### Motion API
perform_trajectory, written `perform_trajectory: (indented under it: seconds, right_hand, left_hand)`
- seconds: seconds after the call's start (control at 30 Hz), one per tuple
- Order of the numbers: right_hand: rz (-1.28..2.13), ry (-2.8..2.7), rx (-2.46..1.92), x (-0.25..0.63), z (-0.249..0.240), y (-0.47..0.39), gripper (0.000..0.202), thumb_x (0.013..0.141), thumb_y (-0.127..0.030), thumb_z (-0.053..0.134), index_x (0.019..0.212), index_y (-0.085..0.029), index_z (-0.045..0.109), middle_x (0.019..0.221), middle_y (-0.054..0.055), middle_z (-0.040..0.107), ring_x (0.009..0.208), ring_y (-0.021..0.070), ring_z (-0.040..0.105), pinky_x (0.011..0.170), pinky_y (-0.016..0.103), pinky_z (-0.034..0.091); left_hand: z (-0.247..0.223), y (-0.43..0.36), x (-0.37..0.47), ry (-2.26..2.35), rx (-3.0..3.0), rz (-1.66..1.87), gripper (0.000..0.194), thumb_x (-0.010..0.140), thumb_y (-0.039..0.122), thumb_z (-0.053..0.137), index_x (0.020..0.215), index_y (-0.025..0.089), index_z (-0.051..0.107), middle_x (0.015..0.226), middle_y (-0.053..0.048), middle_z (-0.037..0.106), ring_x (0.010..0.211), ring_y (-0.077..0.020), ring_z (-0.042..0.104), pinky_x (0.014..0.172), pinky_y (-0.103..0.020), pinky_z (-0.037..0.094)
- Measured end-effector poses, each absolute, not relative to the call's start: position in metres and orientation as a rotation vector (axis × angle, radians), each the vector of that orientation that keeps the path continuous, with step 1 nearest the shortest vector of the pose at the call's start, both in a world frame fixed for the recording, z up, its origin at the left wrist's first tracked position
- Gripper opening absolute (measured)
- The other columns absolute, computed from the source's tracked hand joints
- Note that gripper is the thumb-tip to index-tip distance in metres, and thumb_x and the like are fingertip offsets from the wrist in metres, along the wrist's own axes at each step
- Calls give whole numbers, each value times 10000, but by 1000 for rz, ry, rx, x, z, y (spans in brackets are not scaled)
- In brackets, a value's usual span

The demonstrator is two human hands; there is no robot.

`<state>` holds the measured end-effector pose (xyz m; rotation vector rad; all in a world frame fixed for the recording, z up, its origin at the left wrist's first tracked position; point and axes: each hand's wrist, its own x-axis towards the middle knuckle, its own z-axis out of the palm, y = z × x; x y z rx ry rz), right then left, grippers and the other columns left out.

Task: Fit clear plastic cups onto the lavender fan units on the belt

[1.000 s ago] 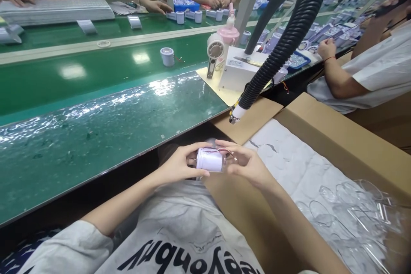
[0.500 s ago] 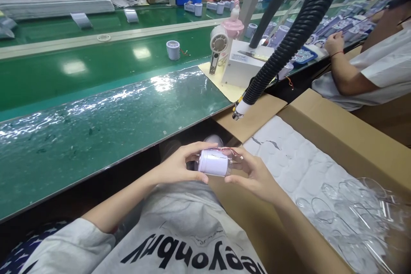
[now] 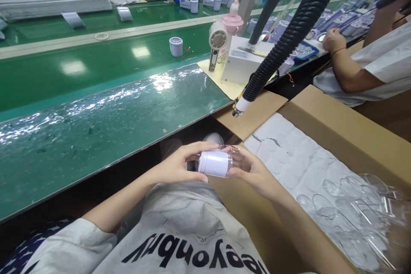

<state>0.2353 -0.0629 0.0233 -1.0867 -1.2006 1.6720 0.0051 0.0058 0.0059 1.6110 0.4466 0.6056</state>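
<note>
Between my two hands lies a pale lilac cylindrical housing (image 3: 214, 163), held on its side over my lap, with a clear plastic piece around its right end. Thin red and white wires run along its top edge. My left hand (image 3: 180, 165) wraps the left end, thumb below and fingers above. My right hand (image 3: 252, 169) grips the clear right end, with the thumb in front and the fingers partly hidden behind. To the right, several clear plastic pieces (image 3: 359, 214) lie on white padding (image 3: 289, 150) in a cardboard box (image 3: 346, 124).
A black corrugated hose (image 3: 285, 38) with a metal-tipped nozzle (image 3: 238, 110) hangs above right of my hands. On the green belt (image 3: 128, 60) stands another lilac cylinder (image 3: 176, 47). A handheld fan (image 3: 217, 43) stands beside a white unit (image 3: 242, 62). Co-workers sit opposite and at right.
My right hand has shifted slightly on the clear end, its fingers now spread further behind it. The wires sit a little differently. On the belt, the lilac cylinder appears slightly further right.
</note>
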Motion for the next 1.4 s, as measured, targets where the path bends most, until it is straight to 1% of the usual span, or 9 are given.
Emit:
perform_trajectory:
  seconds: [0.2,0.33,0.53,0.7,0.77,0.9,1.1,1.23,1.4]
  right_hand:
    - [1724,-1098,-1096,234,15,-63,383,849,-437,706,1143,-227,577,960,26,652,841,137,655,687,207,564]
    - [1791,-1002,-1115,230,13,-63,462,829,-537,685,1107,-188,563,958,44,661,738,148,694,629,234,599]
    - [1930,-855,-1137,224,13,-62,603,808,-670,616,1061,-129,536,729,64,704,527,134,678,475,163,550]
    - [2033,-760,-1126,221,13,-61,526,998,-551,347,1084,-86,579,679,100,706,462,112,651,442,135,531]
    - [2065,-692,-1136,220,13,-61,542,1030,-503,262,1130,-77,582,659,98,699,448,112,643,427,131,524]
    - [2111,-569,-1138,220,15,-61,544,1044,-475,207,1263,-89,521,629,80,689,431,115,633,390,125,502]
    - [2043,-332,-994,222,-8,-45,612,1039,-487,160,1082,-66,602,627,112,676,428,115,612,393,130,485]
    - [1900,-212,-904,228,-32,-19,597,1039,-475,123,1052,-91,579,629,90,649,443,101,574,405,126,474]
    - [1810,-213,-821,239,-50,1,566,1020,-529,158,1037,-125,554,641,73,626,415,93,480,352,133,402]
  left_hand:
    - [7,5,6,442,1626,609,770,669,216,822,1369,294,511,1422,-115,517,1301,-303,501,1028,-418,473]
    - [9,5,6,452,1637,613,759,672,220,819,1365,295,518,1410,-116,529,1292,-302,513,1033,-425,467]
    - [9,4,5,454,1629,603,755,667,214,821,1359,281,527,1403,-123,536,1296,-310,509,1048,-442,456]
    - [7,5,7,453,1481,575,775,656,173,825,1362,275,522,1423,-119,522,1305,-295,507,1080,-428,436]
    - [7,5,7,465,1395,557,799,657,153,823,1378,275,503,1427,-117,520,1300,-287,515,1086,-423,434]
    - [9,5,7,504,1290,524,814,655,133,822,1387,271,493,1404,-119,544,1267,-282,547,1065,-404,455]
    - [-9,26,33,577,1092,617,740,669,225,829,1347,199,534,1418,-161,521,1263,-306,542,1045,-404,448]
    - [-23,63,68,587,1030,670,721,649,305,840,1297,131,577,1342,-176,589,1289,-320,511,1111,-451,355]
    - [-16,96,96,561,1109,608,663,610,317,857,1209,121,650,1275,-172,639,1259,-323,534,1117,-469,331]
